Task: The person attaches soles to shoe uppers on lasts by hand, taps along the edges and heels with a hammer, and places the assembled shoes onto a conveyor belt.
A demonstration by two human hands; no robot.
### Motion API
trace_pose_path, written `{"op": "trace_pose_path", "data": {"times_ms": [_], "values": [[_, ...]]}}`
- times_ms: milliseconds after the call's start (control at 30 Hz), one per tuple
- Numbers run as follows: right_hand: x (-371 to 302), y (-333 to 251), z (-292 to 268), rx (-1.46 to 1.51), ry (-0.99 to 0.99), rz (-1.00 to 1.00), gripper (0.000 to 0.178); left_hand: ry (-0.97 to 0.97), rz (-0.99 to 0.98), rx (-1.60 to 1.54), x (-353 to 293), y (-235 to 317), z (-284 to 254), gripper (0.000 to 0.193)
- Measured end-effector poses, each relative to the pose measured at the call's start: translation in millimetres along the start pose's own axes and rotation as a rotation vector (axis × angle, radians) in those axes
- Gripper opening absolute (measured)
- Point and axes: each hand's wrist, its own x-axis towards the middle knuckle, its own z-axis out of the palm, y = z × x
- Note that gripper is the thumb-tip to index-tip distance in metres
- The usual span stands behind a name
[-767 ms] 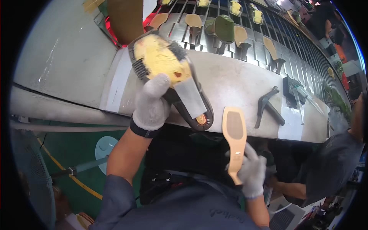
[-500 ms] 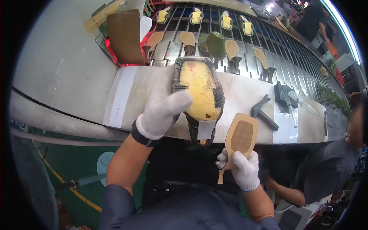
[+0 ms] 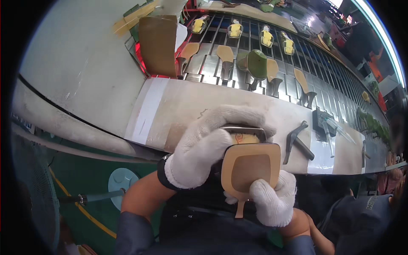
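My left hand (image 3: 197,153), in a white knit glove, is closed around a lasted shoe upper with a yellow bottom (image 3: 245,138). Most of that shoe is hidden behind the hand and the sole. In front of it, my gloved right hand (image 3: 274,200) grips a tan shoe sole (image 3: 250,168) with a brown textured patch, thumb on its lower part. The sole's narrow end hangs down below my fingers. Sole and shoe overlap in this view; whether they touch I cannot tell. Both are held over the near edge of the pale worktable (image 3: 191,95).
A hammer (image 3: 302,146) lies right on the table, near a dark holder with syringe-like tubes (image 3: 325,127). Beyond, a slatted metal conveyor carries heeled soles (image 3: 225,54), a green shoe (image 3: 258,64) and yellow-bottomed lasted shoes (image 3: 235,29). Cardboard (image 3: 158,44) stands left; a co-worker (image 3: 361,219) sits right.
The lasted shoe has come down and tilted toward me in my left hand. My right hand has raised the sole slightly leftward, in front of it. The view has also shifted.
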Motion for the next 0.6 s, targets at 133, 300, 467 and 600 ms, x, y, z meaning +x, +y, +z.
{"op": "trace_pose_path", "data": {"times_ms": [133,300,467,600], "values": [[0,-2,-1,-0.108,-0.054,0.009,0.028,-0.144,0.101,0.007,-4,-1,-6,0.054],[-5,0,6,-0.109,0.025,0.108,0.028,-0.178,0.039,0.042,-7,4,-6,0.078],[-5,7,-1,-0.286,0.023,-0.074,0.025,-0.205,0.039,0.083,-7,7,-5,0.079],[-4,6,1,-0.329,0.029,-0.133,0.023,-0.214,0.034,0.103,-8,10,-7,0.081]]}}
